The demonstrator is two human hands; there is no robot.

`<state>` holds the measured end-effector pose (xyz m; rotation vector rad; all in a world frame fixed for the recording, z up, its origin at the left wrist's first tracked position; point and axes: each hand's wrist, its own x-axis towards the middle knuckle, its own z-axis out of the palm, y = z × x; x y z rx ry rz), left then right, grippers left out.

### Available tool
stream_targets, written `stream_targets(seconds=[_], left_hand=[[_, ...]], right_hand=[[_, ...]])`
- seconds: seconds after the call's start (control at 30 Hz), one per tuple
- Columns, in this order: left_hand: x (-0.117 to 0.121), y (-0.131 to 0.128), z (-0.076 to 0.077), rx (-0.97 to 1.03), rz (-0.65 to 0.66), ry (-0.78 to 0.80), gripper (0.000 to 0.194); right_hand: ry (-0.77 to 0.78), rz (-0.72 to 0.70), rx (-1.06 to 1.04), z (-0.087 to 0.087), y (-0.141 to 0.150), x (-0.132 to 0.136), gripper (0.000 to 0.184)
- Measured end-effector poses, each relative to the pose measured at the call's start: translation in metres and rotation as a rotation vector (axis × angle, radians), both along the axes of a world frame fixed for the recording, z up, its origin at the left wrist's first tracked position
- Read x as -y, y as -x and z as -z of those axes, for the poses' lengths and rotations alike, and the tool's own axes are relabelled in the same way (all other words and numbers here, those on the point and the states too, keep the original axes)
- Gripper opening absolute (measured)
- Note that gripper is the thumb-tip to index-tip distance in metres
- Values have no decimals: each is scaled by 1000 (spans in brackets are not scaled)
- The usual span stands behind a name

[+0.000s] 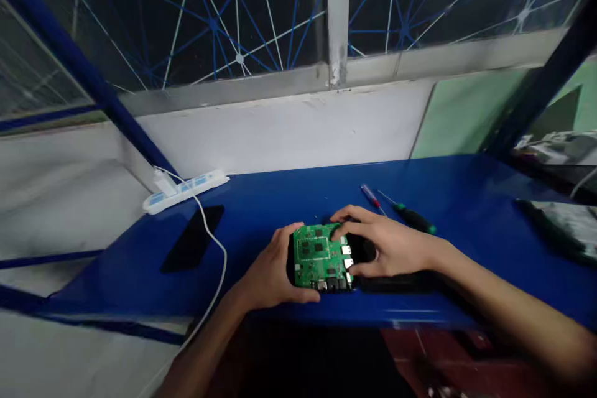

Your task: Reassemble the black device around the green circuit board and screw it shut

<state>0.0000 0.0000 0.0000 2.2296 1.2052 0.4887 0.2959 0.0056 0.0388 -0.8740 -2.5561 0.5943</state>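
Observation:
A green circuit board [318,256] lies in a black casing [361,249] near the front edge of the blue table [289,199]. My left hand [270,273] curls round the board's left side, thumb under its near edge. From the right, my right hand [389,245] grips the board's right edge, its forefinger on the board's top corner and its thumb at the near side. A flat black piece [396,283] lies under my right wrist.
Two screwdrivers lie behind my right hand, one red-handled [372,197], one green-handled [413,217]. A black phone [193,237] lies at the left. A white power strip [184,191] with a white cable [215,261] sits at the back left. White wall and netted window behind.

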Motion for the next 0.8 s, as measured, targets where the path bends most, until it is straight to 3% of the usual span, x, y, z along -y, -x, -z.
stream_targets(seconds=[0.27,0.63,0.8], left_hand=[[-2,4,4,86,15,25,128],[-3,5,2,162,15,112,148],[-5,8,-2,270,31,148,132]], right_hand=[[-123,21,-120,11,3,-4,60],[-250,128,-261,16,3,-7,55],[-272,212,-309,12,-1,-11,44]])
